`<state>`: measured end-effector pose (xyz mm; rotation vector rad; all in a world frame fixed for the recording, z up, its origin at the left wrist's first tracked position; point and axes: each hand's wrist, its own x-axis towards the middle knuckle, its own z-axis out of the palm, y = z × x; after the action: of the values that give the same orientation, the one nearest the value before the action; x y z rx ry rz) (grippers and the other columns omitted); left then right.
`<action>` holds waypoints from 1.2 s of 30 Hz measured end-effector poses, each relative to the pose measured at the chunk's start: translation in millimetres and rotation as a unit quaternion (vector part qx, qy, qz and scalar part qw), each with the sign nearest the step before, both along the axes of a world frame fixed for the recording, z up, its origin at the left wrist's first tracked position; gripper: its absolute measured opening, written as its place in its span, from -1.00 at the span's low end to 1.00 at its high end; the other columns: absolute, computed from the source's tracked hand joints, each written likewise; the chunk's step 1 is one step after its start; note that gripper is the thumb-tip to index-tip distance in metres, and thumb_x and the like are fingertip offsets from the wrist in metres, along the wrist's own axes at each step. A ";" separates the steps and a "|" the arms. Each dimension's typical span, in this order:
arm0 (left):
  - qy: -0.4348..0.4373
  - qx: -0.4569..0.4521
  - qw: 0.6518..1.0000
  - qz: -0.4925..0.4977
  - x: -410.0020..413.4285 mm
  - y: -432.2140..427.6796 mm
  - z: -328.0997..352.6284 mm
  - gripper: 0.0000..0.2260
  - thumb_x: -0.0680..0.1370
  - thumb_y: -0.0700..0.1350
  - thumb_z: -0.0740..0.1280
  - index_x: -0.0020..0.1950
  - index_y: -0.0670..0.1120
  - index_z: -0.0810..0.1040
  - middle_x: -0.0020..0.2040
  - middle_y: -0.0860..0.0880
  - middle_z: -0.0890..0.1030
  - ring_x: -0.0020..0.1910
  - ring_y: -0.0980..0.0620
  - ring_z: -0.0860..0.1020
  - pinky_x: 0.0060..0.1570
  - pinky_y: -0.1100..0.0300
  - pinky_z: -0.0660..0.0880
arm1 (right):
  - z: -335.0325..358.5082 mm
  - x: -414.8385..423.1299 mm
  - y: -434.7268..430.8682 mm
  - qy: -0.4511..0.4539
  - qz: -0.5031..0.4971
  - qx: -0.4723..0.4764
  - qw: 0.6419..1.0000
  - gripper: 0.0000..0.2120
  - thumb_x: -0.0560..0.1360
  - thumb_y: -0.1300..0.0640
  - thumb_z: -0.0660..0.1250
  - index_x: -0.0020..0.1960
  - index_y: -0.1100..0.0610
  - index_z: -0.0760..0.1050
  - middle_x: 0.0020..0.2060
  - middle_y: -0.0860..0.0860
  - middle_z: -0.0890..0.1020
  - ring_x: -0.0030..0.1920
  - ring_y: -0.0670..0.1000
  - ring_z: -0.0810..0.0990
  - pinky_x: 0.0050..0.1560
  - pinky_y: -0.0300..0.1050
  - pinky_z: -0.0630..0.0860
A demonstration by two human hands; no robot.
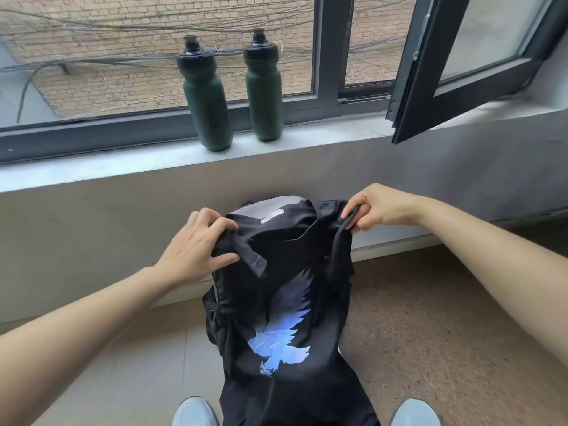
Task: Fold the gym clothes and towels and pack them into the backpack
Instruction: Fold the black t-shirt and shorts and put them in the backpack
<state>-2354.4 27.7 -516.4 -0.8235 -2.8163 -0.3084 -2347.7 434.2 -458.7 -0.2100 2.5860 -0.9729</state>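
A black T-shirt point(285, 309) with a blue eagle print hangs in front of me, held up by its shoulders. My left hand point(193, 247) grips its left shoulder and sleeve. My right hand point(378, 207) pinches the right shoulder, slightly higher. Behind the shirt, a black backpack stands against the wall; its grey top point(276, 206) shows above the collar and its side point(213, 315) at the left. The rest of the backpack is hidden by the shirt.
Two dark green bottles point(206, 96) point(264, 87) stand on the window sill point(123, 167) above. An open window sash point(461, 63) juts in at the upper right. My knees point(195, 412) point(415, 413) show at the bottom edge, over tile and speckled floor point(430, 318).
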 end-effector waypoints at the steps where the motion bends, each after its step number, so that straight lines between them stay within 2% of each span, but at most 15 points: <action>1: -0.007 0.000 1.000 0.004 -2.1 -1.6 -1.0 -0.46 0.45 0.24 0.48 0.36 0.09 0.45 0.20 0.02 0.36 0.15 -0.04 0.32 0.13 0.05 0.43 | 1.7 -2.1 -4.2 0.050 0.000 0.046 0.998 -0.82 0.46 0.33 0.46 -0.01 0.11 0.67 -0.26 0.01 0.76 -0.16 0.02 0.76 0.00 -0.06 0.69; 3: -0.022 0.003 1.000 0.012 -5.9 -3.6 -2.3 -0.44 0.40 0.36 0.35 0.31 0.14 0.45 0.19 0.07 0.35 0.15 -0.02 0.29 0.15 0.03 0.35 | 2.1 -8.0 -12.4 0.167 -0.011 0.134 0.977 -0.91 0.43 0.19 0.52 -0.20 0.05 0.64 -0.43 -0.06 0.69 -0.29 -0.05 0.71 -0.07 -0.08 0.66; 6: -0.034 0.017 0.999 0.006 -9.5 -4.6 -2.9 -0.60 0.34 0.41 0.26 0.04 0.20 0.49 0.12 0.17 0.40 0.13 0.04 0.26 0.08 0.00 0.24 | -0.2 -14.5 -16.4 0.243 -0.008 0.223 0.944 -0.82 0.46 0.01 0.52 -0.22 -0.01 0.55 -0.32 -0.18 0.54 -0.14 0.06 0.61 -0.12 -0.09 0.50; 8: -0.032 0.032 0.999 -0.010 -11.4 -6.1 -1.9 -0.74 0.34 0.34 0.34 -0.13 0.22 0.45 0.04 0.23 0.46 0.12 0.04 0.28 0.05 -0.02 0.20 | -5.0 -17.3 -14.7 0.244 0.004 0.221 0.944 -0.79 0.48 -0.05 0.51 -0.21 -0.03 0.51 -0.20 -0.14 0.46 -0.07 0.08 0.53 -0.10 -0.06 0.46; 10: -0.030 0.034 0.998 -0.034 -13.7 -6.3 -0.2 -0.75 0.36 0.20 0.48 -0.19 0.21 0.43 -0.02 0.25 0.51 0.12 0.02 0.32 0.06 -0.02 0.19 | -5.0 -18.8 -10.9 0.241 0.003 0.154 0.958 -0.78 0.46 -0.04 0.53 -0.24 -0.01 0.54 -0.09 -0.07 0.45 0.02 0.03 0.44 -0.02 -0.11 0.44; 13: -0.033 0.019 0.997 -0.064 -17.6 -6.5 4.1 -0.75 0.40 0.08 0.52 -0.15 0.17 0.43 -0.16 0.23 0.54 0.06 0.10 0.36 0.11 -0.03 0.23 | 8.0 -12.0 -9.4 0.182 -0.007 -0.020 0.983 -0.79 0.48 0.08 0.53 -0.25 0.10 0.56 0.03 -0.02 0.60 0.05 -0.03 0.51 0.05 -0.29 0.42; 15: -0.027 -0.013 0.996 -0.081 -18.4 -4.7 5.0 -0.74 0.41 0.01 0.49 -0.13 0.20 0.41 -0.20 0.22 0.52 0.00 0.15 0.39 0.12 0.02 0.25 | 10.3 -9.0 -6.1 0.118 -0.017 -0.133 0.984 -0.81 0.51 0.17 0.50 -0.21 0.21 0.58 0.01 0.05 0.72 0.01 -0.03 0.63 0.11 -0.21 0.53; 17: -0.008 -0.038 0.996 -0.080 -15.7 0.7 6.5 -0.76 0.37 -0.04 0.40 -0.09 0.19 0.39 -0.20 0.21 0.49 -0.04 0.14 0.41 0.10 0.03 0.29 | 5.5 -10.1 -4.2 0.114 -0.028 -0.157 0.981 -0.80 0.52 0.18 0.49 -0.15 0.31 0.57 -0.11 0.12 0.73 -0.10 0.04 0.63 0.08 -0.06 0.54; 20: 0.037 -0.041 0.994 -0.097 -6.0 20.3 13.3 -0.70 0.23 -0.11 0.26 -0.07 0.09 0.38 -0.17 0.17 0.41 -0.11 0.03 0.36 -0.08 0.03 0.34 | -4.3 -13.0 -5.3 0.144 -0.033 -0.112 0.983 -0.78 0.51 0.14 0.51 -0.17 0.27 0.58 -0.28 0.09 0.63 -0.23 0.00 0.54 -0.08 -0.02 0.49; 22: 0.036 0.007 0.991 -0.126 2.2 45.6 17.8 -0.70 0.21 -0.15 0.23 -0.08 0.02 0.42 -0.14 0.12 0.44 -0.14 0.01 0.36 -0.13 0.05 0.36 | -6.0 -14.2 -7.2 0.173 -0.015 -0.043 0.984 -0.79 0.50 0.09 0.52 -0.19 0.20 0.59 -0.30 0.03 0.63 -0.27 -0.03 0.52 -0.12 -0.03 0.48; 26: -0.128 0.216 0.968 -0.028 21.6 130.9 21.5 -0.77 0.34 0.00 0.31 -0.02 0.04 0.51 -0.11 0.13 0.58 -0.18 0.20 0.49 -0.04 0.09 0.49 | 0.1 -13.0 -15.0 0.213 0.019 0.084 0.973 -0.80 0.49 -0.03 0.50 -0.21 0.04 0.59 -0.30 -0.08 0.61 -0.22 -0.07 0.54 0.00 -0.05 0.39; 29: -0.238 0.252 0.938 0.025 24.2 195.2 19.7 -0.53 0.39 0.15 0.45 0.24 0.08 0.48 0.11 0.08 0.61 0.05 0.03 0.59 0.13 0.05 0.53 | 0.2 -12.6 -14.3 0.211 0.042 0.114 0.970 -0.82 0.50 -0.07 0.49 -0.18 0.02 0.63 -0.31 -0.13 0.60 -0.20 -0.07 0.55 0.07 0.04 0.41; 31: -0.257 0.240 0.935 0.053 18.9 223.2 13.3 -0.51 0.42 0.17 0.46 0.29 0.06 0.45 0.14 0.03 0.60 0.11 -0.03 0.57 0.07 0.05 0.51 | -1.7 -12.8 -10.2 0.208 0.042 0.119 0.970 -0.83 0.51 -0.07 0.47 -0.14 0.02 0.66 -0.28 -0.13 0.61 -0.15 -0.05 0.58 0.14 0.11 0.48; 34: -0.214 0.220 0.946 0.102 11.0 236.0 6.4 -0.84 0.43 0.08 0.40 -0.12 0.06 0.49 -0.12 -0.02 0.61 -0.01 -0.16 0.59 -0.13 0.07 0.44 | -3.3 -13.9 -3.4 0.203 0.039 0.124 0.971 -0.82 0.51 -0.09 0.46 -0.14 0.01 0.66 -0.25 -0.12 0.62 -0.14 -0.05 0.58 0.13 0.09 0.47; 36: -0.215 0.191 0.952 0.107 6.2 228.9 5.8 -0.80 0.45 -0.03 0.38 -0.32 -0.01 0.43 -0.31 0.00 0.53 -0.15 -0.15 0.57 -0.22 0.10 0.40 | -6.0 -15.6 1.1 0.190 0.041 0.114 0.974 -0.82 0.50 -0.10 0.48 -0.20 -0.03 0.63 -0.29 -0.14 0.62 -0.18 -0.08 0.56 0.03 0.01 0.41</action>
<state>-2348.2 256.6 -510.6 -0.3955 -3.0321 -1.0696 -2363.4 435.3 -464.7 -0.4784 2.9783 -0.6485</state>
